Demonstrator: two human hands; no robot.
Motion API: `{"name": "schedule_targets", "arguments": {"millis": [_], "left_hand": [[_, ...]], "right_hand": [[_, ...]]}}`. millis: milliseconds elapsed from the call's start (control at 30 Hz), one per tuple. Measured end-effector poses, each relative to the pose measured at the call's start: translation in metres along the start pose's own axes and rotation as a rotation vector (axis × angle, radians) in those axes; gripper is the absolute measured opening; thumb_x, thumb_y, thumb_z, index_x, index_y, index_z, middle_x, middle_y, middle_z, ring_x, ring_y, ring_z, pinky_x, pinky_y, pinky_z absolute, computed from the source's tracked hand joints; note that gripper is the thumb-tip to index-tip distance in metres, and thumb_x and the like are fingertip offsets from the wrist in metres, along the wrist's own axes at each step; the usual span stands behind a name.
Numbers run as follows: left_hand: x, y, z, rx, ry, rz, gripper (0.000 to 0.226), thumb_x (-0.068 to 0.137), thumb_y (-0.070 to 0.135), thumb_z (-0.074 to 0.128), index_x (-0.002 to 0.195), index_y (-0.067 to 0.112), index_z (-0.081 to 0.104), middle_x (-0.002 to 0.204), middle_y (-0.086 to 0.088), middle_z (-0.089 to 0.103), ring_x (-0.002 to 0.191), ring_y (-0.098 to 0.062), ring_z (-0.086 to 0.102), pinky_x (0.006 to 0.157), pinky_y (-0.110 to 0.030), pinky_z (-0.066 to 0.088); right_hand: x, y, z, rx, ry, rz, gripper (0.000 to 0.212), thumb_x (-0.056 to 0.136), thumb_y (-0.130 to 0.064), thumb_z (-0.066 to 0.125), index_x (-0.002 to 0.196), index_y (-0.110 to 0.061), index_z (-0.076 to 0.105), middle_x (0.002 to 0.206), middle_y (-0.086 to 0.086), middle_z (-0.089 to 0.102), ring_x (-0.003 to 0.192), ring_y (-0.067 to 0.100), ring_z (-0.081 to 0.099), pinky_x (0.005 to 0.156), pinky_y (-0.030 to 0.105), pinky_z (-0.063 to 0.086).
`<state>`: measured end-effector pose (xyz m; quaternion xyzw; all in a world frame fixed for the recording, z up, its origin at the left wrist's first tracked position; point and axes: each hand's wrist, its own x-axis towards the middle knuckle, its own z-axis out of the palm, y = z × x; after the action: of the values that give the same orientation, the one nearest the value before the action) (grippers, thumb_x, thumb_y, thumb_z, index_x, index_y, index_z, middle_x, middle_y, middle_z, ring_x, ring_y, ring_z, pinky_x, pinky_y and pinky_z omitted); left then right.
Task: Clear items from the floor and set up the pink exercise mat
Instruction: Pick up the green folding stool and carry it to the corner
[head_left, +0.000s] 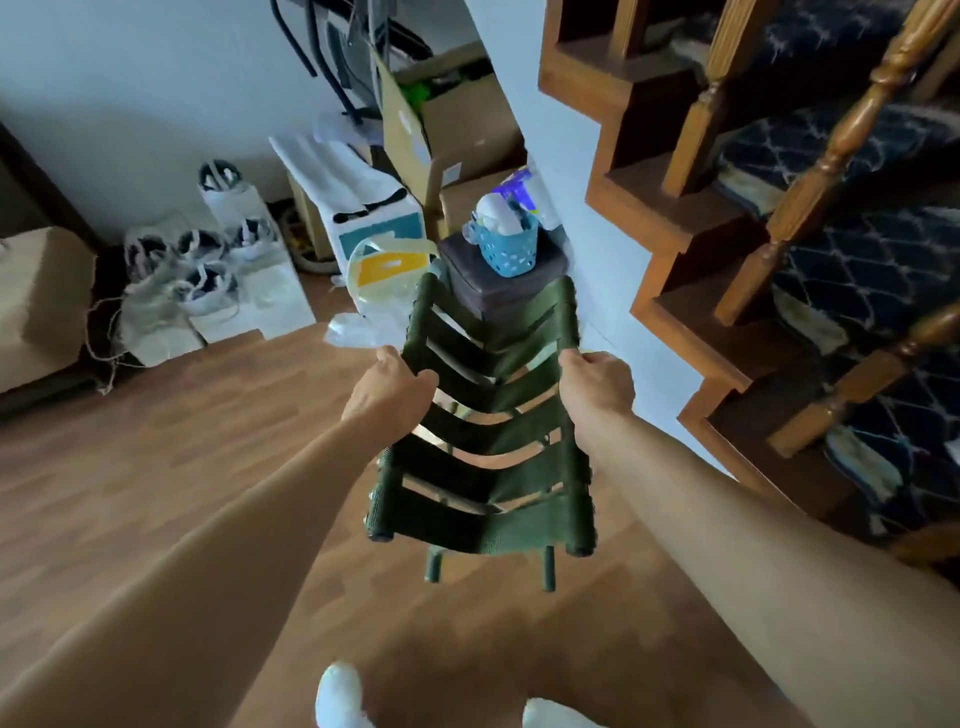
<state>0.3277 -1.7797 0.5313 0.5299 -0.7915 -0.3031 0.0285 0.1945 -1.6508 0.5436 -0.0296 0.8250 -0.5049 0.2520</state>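
Note:
A dark green folding stool (488, 457) with a seat of woven straps hangs above the wooden floor (182, 467) in the middle of the view. My left hand (392, 395) grips its left side rail and my right hand (597, 387) grips its right side rail. The stool's short legs point down toward my feet. No pink mat is in view.
A wooden staircase (753, 260) with dark patterned treads rises on the right. Ahead stand a dark cube stool (498, 291) bearing a blue basket (506, 244), cardboard boxes (457, 130), white bags (208, 275) and a plastic bag (384, 270) along the wall. My white socks (340, 696) show below.

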Motion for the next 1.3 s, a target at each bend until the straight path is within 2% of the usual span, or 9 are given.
{"name": "schedule_targets", "arguments": {"millis": [233,433,533,633,700,833,1000,1167,1300], "left_hand": [[0.101,-0.017,-0.024,0.128,-0.227,0.175,0.028,0.094,0.027,0.043,0.109,0.005,0.035,0.096,-0.013,0.044,0.086,-0.028,0.044,0.070,-0.035,0.032],[0.166,-0.016,-0.020,0.291,-0.301,0.299,0.051,0.095,0.036,0.042,0.135,0.007,0.031,0.111,-0.017,0.054,0.097,-0.034,0.054,0.071,-0.038,0.041],[0.193,-0.011,-0.010,0.285,-0.311,0.331,0.053,0.092,0.037,0.043,0.137,0.011,0.033,0.111,-0.013,0.055,0.093,-0.029,0.054,0.071,-0.038,0.043],[0.223,-0.014,0.012,0.286,-0.339,0.351,0.055,0.090,0.040,0.042,0.137,0.012,0.032,0.107,-0.010,0.055,0.096,-0.030,0.055,0.083,-0.043,0.049],[0.239,-0.019,0.030,0.241,-0.378,0.351,0.055,0.092,0.035,0.043,0.139,0.012,0.029,0.108,-0.011,0.057,0.092,-0.026,0.055,0.078,-0.038,0.048],[0.272,-0.035,0.076,0.230,-0.412,0.412,0.037,0.097,0.022,0.043,0.129,0.005,0.043,0.072,0.003,0.041,0.061,-0.006,0.037,0.050,-0.020,0.024],[0.340,-0.077,0.167,0.195,-0.557,0.390,0.032,0.097,0.019,0.044,0.126,0.007,0.040,0.101,-0.006,0.055,0.090,-0.019,0.052,0.074,-0.029,0.037],[0.408,-0.117,0.269,0.190,-0.617,0.407,0.029,0.098,0.021,0.041,0.126,0.010,0.042,0.113,-0.008,0.055,0.101,-0.021,0.053,0.075,-0.027,0.041],[0.441,-0.143,0.331,0.208,-0.654,0.466,0.021,0.098,0.023,0.041,0.116,0.013,0.045,0.110,-0.004,0.054,0.104,-0.021,0.053,0.086,-0.032,0.042]], "right_hand": [[0.009,-0.015,0.074,0.063,0.197,0.060,0.026,0.094,-0.027,0.045,0.095,-0.005,0.059,0.075,0.002,0.055,0.071,0.020,0.052,0.058,0.026,0.037],[0.021,-0.013,0.104,0.117,0.342,0.156,0.025,0.097,-0.028,0.043,0.090,-0.007,0.054,0.067,-0.002,0.047,0.060,0.013,0.047,0.045,0.022,0.030],[0.036,-0.011,0.112,0.123,0.370,0.186,0.027,0.098,-0.028,0.041,0.102,-0.006,0.058,0.073,-0.001,0.050,0.059,0.008,0.045,0.041,0.016,0.030],[0.062,0.001,0.125,0.101,0.395,0.189,0.035,0.100,-0.027,0.039,0.117,-0.002,0.057,0.081,0.002,0.051,0.057,0.004,0.040,0.033,0.006,0.034],[0.074,0.013,0.133,0.063,0.407,0.196,0.036,0.101,-0.027,0.038,0.121,-0.003,0.056,0.091,0.006,0.054,0.057,0.005,0.041,0.037,0.009,0.036],[0.109,0.053,0.153,0.054,0.410,0.238,0.031,0.102,-0.027,0.035,0.115,-0.008,0.056,0.094,0.000,0.056,0.067,0.011,0.050,0.041,0.009,0.034],[0.181,0.140,0.208,0.205,0.485,0.351,0.034,0.099,-0.028,0.040,0.114,-0.005,0.059,0.075,-0.002,0.054,0.065,0.012,0.051,0.053,0.023,0.039],[0.256,0.237,0.263,0.295,0.497,0.375,0.031,0.097,-0.028,0.042,0.114,-0.008,0.059,0.083,0.004,0.059,0.071,0.019,0.057,0.058,0.029,0.045],[0.300,0.296,0.294,0.308,0.505,0.393,0.028,0.096,-0.027,0.042,0.114,-0.011,0.057,0.099,0.010,0.063,0.084,0.027,0.062,0.075,0.039,0.054]]}}
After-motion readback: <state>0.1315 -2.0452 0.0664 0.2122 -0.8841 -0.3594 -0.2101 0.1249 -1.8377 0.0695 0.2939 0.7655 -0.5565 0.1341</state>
